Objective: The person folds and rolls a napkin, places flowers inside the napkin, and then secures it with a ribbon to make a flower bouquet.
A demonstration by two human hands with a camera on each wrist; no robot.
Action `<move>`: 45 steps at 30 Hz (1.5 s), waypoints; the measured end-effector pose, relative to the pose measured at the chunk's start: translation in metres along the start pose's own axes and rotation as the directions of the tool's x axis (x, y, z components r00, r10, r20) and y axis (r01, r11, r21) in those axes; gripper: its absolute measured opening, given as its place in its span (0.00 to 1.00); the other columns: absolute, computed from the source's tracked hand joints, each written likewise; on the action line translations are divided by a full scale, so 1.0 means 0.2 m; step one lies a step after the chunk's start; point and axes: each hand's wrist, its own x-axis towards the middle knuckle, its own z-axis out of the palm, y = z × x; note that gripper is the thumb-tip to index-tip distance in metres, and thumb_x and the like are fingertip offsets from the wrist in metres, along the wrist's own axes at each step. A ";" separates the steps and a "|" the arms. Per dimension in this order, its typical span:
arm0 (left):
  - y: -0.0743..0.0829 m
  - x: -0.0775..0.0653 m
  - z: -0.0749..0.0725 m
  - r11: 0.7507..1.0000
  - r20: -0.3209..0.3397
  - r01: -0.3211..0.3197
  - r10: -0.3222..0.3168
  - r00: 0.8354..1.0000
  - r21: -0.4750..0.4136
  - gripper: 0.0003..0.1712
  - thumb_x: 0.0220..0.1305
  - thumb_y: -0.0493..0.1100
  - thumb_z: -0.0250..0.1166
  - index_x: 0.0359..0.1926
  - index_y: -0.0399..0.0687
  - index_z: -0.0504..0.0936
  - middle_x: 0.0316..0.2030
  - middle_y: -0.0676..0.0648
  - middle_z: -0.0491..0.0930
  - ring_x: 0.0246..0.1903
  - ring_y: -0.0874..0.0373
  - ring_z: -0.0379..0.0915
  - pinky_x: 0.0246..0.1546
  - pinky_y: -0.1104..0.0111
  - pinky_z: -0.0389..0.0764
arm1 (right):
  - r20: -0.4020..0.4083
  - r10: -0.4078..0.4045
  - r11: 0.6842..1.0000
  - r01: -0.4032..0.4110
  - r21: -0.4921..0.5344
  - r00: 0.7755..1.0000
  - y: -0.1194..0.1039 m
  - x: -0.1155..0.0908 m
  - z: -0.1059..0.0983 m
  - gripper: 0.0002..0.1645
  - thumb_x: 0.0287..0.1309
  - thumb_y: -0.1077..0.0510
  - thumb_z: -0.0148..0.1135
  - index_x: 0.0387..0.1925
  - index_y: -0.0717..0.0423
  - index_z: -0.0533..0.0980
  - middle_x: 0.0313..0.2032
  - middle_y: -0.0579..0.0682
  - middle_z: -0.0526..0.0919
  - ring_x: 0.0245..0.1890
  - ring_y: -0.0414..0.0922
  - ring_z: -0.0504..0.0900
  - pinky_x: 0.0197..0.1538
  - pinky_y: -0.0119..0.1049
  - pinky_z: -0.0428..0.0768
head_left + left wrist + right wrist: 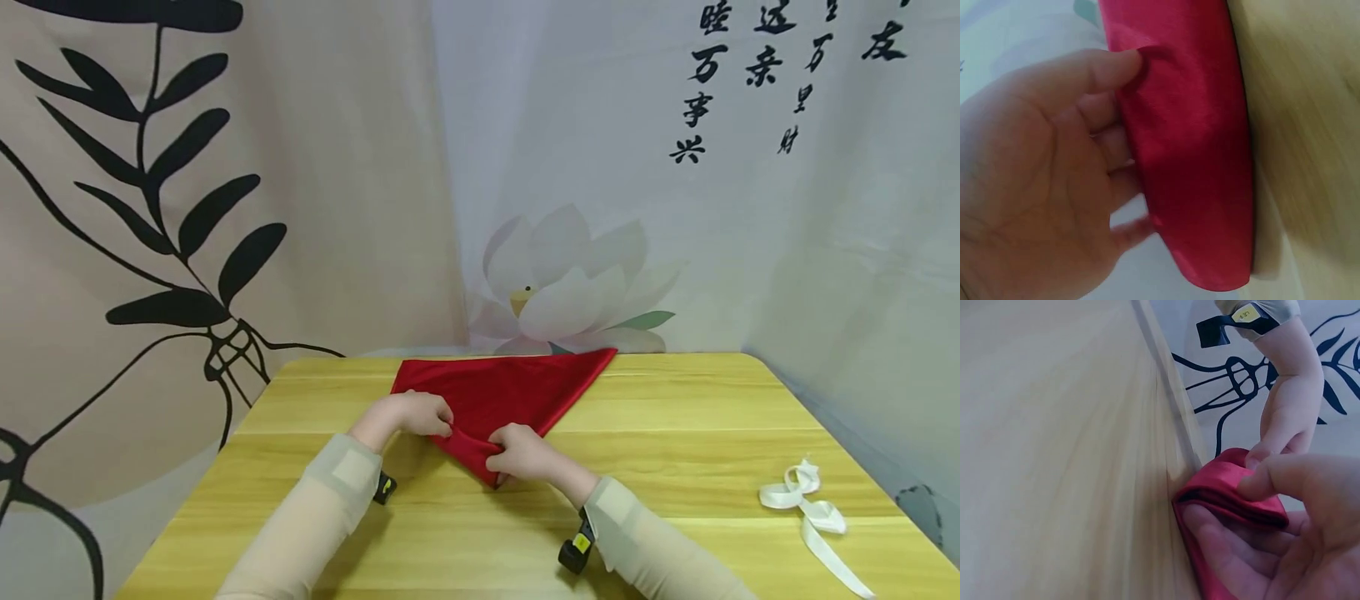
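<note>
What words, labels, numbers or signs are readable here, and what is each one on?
On the pale fabric backdrop with black calligraphy, columns from left to right:
"睦万事兴"
"远亲"
"万里财", below a cut-off character
"友", below a cut-off character
Too small or blurred to read: the yellow label on the black plastic left-wrist device.
Likewise: the yellow patch on the black plastic right-wrist device.

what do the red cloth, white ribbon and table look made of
Red cloth: likely satin or similar fabric, smooth, from its sheen. White ribbon: probably thin fabric, from its soft loops; finish unclear. Table: smooth wood or wood-look laminate; grain shows.
</note>
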 end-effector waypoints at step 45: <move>-0.01 0.29 0.11 0.994 -0.232 -0.037 0.059 0.971 0.098 0.09 0.54 0.55 0.72 0.25 0.65 0.80 0.26 0.65 0.74 0.38 0.64 0.72 0.60 0.42 0.50 | -0.154 0.038 0.980 -0.067 -0.189 0.987 0.16 0.03 -0.10 0.06 0.53 0.58 0.69 0.27 0.56 0.80 0.24 0.42 0.79 0.25 0.40 0.73 0.30 0.33 0.73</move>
